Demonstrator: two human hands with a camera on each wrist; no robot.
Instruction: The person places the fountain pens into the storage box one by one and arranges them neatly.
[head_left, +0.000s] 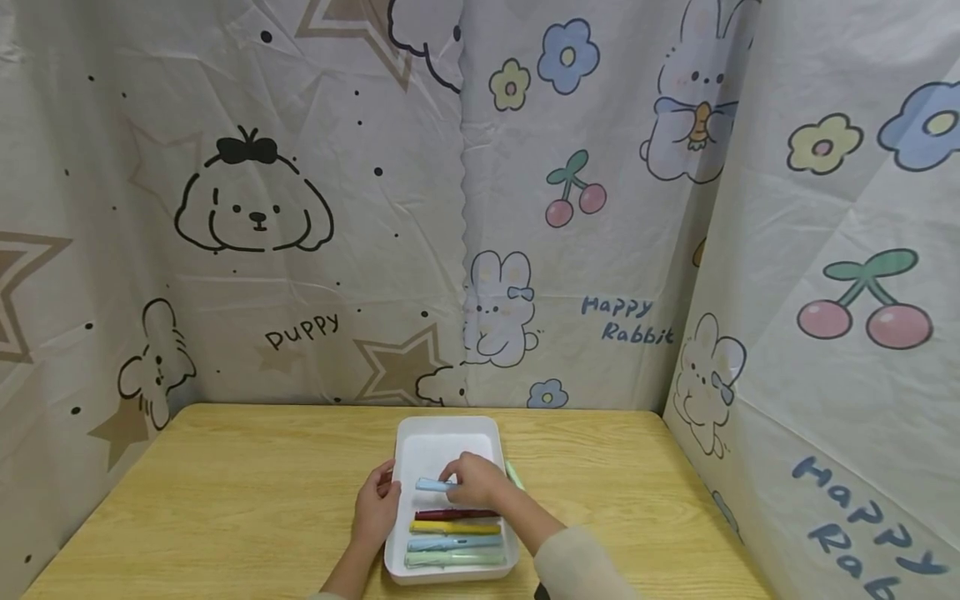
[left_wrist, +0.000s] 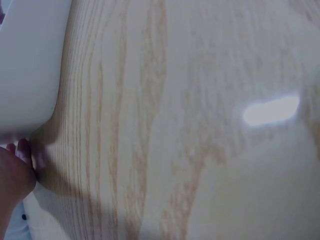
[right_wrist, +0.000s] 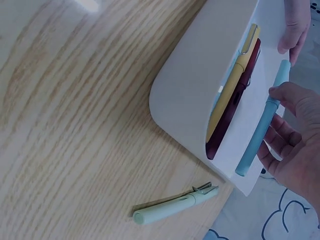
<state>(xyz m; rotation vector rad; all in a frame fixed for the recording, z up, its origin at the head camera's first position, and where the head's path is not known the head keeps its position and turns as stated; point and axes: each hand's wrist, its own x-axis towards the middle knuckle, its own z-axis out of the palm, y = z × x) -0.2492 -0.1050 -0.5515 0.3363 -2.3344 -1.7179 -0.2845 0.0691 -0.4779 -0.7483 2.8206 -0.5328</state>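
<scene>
My right hand (head_left: 478, 482) pinches a light blue pen (right_wrist: 257, 137) between thumb and fingers, over the far half of a white tray (head_left: 408, 429). The pen lies crosswise, with its clip end partly covered by the hand in the head view. Below it in the tray lie a dark red pen (head_left: 442, 515), a yellow pen (head_left: 453, 527), another light blue pen (head_left: 453, 543) and a light green pen (head_left: 453, 560), side by side. At the tray's left side my left hand (head_left: 375, 508) holds the edge, thumb at the rim and fingers along the outer wall.
A pale green pen (right_wrist: 167, 207) with a metal clip lies on the wooden table (head_left: 262, 492), just outside the tray's right wall. Printed cloth curtains (head_left: 360, 208) rise behind the table and along both sides.
</scene>
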